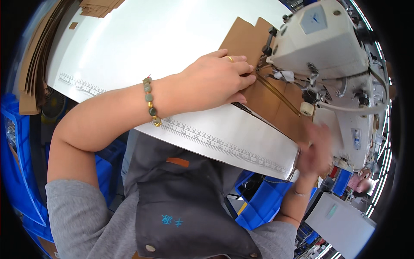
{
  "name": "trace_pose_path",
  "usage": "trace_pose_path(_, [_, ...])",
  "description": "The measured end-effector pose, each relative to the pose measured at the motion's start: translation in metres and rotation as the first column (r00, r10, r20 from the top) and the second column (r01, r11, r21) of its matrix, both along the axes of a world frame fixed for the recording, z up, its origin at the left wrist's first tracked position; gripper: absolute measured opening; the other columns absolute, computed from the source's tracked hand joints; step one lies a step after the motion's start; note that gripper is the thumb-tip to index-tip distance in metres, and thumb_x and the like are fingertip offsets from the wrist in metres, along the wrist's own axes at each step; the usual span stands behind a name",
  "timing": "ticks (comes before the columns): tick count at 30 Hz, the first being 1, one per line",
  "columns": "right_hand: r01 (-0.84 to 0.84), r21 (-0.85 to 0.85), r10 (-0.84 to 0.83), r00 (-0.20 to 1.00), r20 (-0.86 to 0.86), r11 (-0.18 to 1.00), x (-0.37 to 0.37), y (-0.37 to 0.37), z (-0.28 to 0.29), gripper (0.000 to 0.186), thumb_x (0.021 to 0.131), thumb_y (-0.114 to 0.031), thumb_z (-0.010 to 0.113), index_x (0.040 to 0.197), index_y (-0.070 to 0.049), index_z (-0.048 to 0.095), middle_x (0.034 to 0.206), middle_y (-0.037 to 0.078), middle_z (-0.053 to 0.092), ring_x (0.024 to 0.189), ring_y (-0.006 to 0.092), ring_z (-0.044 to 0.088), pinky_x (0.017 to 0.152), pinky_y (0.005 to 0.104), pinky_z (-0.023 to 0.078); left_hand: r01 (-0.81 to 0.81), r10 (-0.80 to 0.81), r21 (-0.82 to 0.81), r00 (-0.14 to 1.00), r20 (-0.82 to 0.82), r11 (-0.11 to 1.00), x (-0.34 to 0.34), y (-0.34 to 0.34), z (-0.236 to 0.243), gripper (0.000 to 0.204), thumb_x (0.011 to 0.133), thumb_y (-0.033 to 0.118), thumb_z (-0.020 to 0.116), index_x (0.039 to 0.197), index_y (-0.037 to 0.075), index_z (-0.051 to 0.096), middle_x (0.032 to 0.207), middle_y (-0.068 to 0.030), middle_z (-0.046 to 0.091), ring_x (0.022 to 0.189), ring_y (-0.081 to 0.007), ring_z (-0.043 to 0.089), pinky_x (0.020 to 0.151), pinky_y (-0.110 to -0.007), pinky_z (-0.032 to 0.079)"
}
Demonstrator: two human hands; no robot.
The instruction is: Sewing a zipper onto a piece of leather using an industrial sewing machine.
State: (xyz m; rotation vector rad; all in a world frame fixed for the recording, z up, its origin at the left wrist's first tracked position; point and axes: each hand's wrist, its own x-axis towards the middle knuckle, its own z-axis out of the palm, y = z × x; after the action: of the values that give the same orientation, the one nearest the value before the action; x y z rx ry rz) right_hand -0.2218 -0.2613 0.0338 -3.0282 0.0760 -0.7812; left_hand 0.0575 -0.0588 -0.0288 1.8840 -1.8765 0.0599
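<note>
Under the head of a white sewing machine [327,39] lies a flat brown panel [241,36] that looks like leather or fabric. A dark strip with gold edges, like a zipper [278,96], runs across it toward the lower right. My left hand [224,80] rests palm down on the panel's left part, fingers stretched, their tips close to the needle area. At the panel's lower right end is my right hand [317,149], smeared by motion. Its fingers cannot be made out, nor whether they touch the panel.
The white worktable [129,47] has a printed ruler along its near edge. Brown sheets [32,64] hang in a stack at the far left, and more brown pieces [99,6] lie at the back. Blue bins [263,200] stand below the table. A white box-like surface [340,224] is at lower right.
</note>
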Motion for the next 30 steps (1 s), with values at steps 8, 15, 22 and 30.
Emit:
trace_pose_path(8, [0.663,0.225,-0.603,0.42,0.678,0.714,-0.198,-0.273,0.163,0.045,0.104,-0.038,0.062,0.115,0.004,0.072,0.089,0.011,0.072,0.072,0.0186,0.065,0.062,0.0274,0.05,-0.016,0.015,0.015,0.997,0.071,1.0,-0.003,-0.005,-0.007,0.039,0.099,0.031,0.068,0.131,0.01,0.071,0.14,-0.0062,0.065,0.137,-0.023,0.058,0.113,-0.042,0.047])
trace_pose_path(15, [0.413,0.762,-0.857,0.369,0.36,0.498,-0.334,-0.364,0.083,0.053,0.106,-0.04,0.06,0.135,0.004,0.06,0.126,0.016,0.068,0.11,0.0258,0.065,0.094,0.0336,0.053,-0.025,0.026,-0.032,0.999,0.029,0.999,-0.002,-0.007,-0.013,0.035,0.097,0.028,0.069,0.127,0.009,0.073,0.133,-0.0049,0.068,0.134,-0.0208,0.059,0.108,-0.037,0.048])
trace_pose_path(22, [0.463,0.502,-0.679,0.41,0.609,0.73,-0.29,-0.298,0.05,0.055,0.108,-0.039,0.055,0.134,0.009,0.059,0.128,0.015,0.065,0.113,0.0273,0.064,0.095,0.0334,0.053,-0.017,0.021,-0.048,0.998,0.064,0.999,-0.003,-0.009,-0.013,0.033,0.096,0.025,0.069,0.123,0.008,0.074,0.124,-0.0035,0.07,0.123,-0.0162,0.063,0.103,-0.035,0.049])
trace_pose_path(30, [0.337,0.911,-0.934,0.336,0.119,0.237,-0.266,-0.304,0.101,0.054,0.103,-0.042,0.067,0.132,0.002,0.064,0.132,0.012,0.066,0.119,0.0255,0.063,0.105,0.0367,0.049,-0.026,0.031,-0.058,0.995,0.09,0.998,-0.003,-0.008,-0.013,0.031,0.095,0.023,0.068,0.121,0.007,0.074,0.118,-0.0017,0.07,0.12,-0.0138,0.064,0.094,-0.033,0.05])
